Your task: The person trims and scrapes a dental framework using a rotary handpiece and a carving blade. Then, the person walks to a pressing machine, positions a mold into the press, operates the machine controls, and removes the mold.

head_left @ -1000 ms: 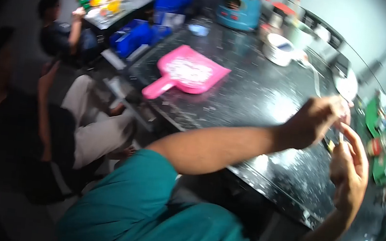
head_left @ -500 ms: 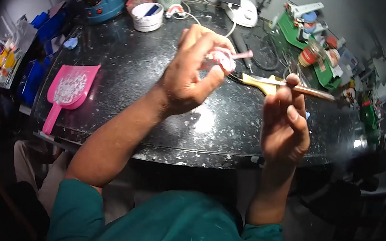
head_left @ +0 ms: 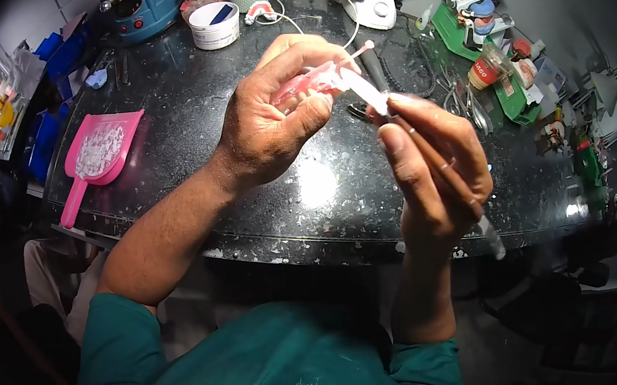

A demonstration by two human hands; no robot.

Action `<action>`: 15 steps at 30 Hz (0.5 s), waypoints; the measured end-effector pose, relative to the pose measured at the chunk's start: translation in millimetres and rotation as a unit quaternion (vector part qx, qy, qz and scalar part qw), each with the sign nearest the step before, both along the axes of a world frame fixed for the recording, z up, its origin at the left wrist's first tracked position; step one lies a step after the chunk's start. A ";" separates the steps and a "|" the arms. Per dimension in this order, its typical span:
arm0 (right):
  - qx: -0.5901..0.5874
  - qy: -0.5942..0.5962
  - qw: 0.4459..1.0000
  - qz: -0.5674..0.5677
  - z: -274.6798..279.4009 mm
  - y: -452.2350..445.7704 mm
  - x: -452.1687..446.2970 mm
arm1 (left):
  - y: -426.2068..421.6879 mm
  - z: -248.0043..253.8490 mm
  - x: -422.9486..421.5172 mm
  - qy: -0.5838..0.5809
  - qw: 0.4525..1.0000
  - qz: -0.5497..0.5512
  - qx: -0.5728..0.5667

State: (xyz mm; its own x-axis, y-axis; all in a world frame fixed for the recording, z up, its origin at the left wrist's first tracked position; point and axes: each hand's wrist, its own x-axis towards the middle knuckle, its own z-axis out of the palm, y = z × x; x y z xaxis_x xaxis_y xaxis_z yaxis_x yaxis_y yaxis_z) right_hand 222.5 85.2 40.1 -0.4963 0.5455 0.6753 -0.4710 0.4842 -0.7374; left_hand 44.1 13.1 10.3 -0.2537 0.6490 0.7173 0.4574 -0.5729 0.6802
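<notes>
Over the speckled black bench (head_left: 183, 94), the left hand (head_left: 268, 116) is gripping a glossy pink denture-shaped piece with whitish tooth-like bits (head_left: 307, 88), its fingers closing narrowly around it; a thin pale-pink rod with a rounded tip (head_left: 364, 49) is sticking up beyond them at one o'clock. At three o'clock from the left hand, the right hand (head_left: 441, 166) is pinching a slim knife-like tool with a broad pale blade (head_left: 366, 91); the blade is pointing to ten o'clock and meeting the pink piece's edge in view, though I cannot tell whether they are touching. At eight o'clock from the left hand, a bright pink plastic dustpan (head_left: 75, 196) is lying, carrying white crumbs. A blue boxy machine (head_left: 142, 12) is sitting at ten o'clock, with a round white labelled tub (head_left: 216, 35) standing just beside it
</notes>
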 end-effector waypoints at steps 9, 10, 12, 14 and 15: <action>0.067 0.027 0.997 0.020 -6.1 -1.4 -11.5 | 6.0 -0.8 12.1 -0.090 0.990 -0.098 0.049; 0.064 0.031 0.997 0.025 -6.4 -1.0 -11.8 | 4.5 0.0 11.9 -0.095 0.991 -0.093 0.034; 0.042 0.046 0.997 0.037 -4.1 -2.3 -12.6 | 0.1 0.6 10.4 -0.105 0.991 -0.081 0.003; 0.032 0.051 0.997 0.046 -2.4 -2.4 -13.1 | -2.1 2.2 11.7 -0.111 0.990 -0.087 -0.002; 0.033 0.049 0.997 0.049 -2.0 -1.3 -13.5 | -2.7 2.7 12.3 -0.113 0.989 -0.090 -0.004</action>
